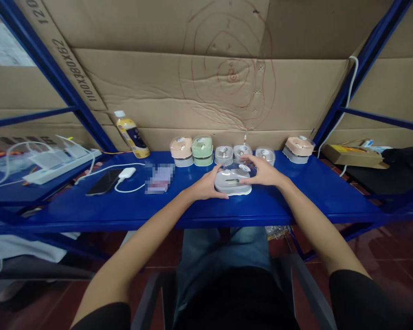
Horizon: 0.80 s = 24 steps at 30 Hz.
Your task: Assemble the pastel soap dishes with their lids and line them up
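Grey box [231, 183] is on the blue table [179, 208], between the two hands, which I watch from far through the head camera. At its nine o'clock, the left hand [205, 184] grasps the end of the box, with thumb in front and fingers behind. At its two o'clock, the right hand [263, 171] curves around a clear cover with a white label [244, 168]; whether it grips this cover firmly, I cannot tell. Around twelve o'clock I see three small boxes [242, 150], just behind. Green box [202, 149] is between ten and eleven, with one peach box [181, 149] at ten and another at two. Farther off, at ten, stands a bottle [132, 136]; at nine lies a phone [105, 182].
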Tool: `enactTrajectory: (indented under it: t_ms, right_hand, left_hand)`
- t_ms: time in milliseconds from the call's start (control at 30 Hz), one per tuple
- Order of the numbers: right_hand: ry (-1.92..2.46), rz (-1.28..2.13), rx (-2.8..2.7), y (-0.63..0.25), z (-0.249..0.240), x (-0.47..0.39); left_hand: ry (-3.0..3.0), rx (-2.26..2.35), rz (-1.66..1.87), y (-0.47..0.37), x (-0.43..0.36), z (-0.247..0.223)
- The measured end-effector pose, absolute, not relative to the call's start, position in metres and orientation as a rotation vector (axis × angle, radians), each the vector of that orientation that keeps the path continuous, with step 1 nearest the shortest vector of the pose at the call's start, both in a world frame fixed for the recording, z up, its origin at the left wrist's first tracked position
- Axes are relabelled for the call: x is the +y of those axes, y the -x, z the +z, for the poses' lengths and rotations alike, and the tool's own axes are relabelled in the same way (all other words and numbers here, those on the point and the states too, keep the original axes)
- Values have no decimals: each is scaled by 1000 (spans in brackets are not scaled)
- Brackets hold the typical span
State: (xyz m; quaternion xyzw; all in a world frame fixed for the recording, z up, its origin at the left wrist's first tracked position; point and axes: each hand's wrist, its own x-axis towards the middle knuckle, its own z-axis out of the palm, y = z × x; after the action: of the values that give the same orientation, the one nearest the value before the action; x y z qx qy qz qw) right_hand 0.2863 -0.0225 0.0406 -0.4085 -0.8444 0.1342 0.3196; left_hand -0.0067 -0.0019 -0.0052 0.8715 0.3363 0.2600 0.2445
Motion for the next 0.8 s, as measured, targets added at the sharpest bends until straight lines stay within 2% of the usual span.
enactTrajectory:
  t_ms: [500,800]
  right_hand:
    - [1016,246,-2407,-267,31,-24]
    - [940,348,-2452,-270,29,-18]
  left_hand:
    - [-2102,823,818,-5,5,-16]
    - [-2184,885,809,-3,6,-14]
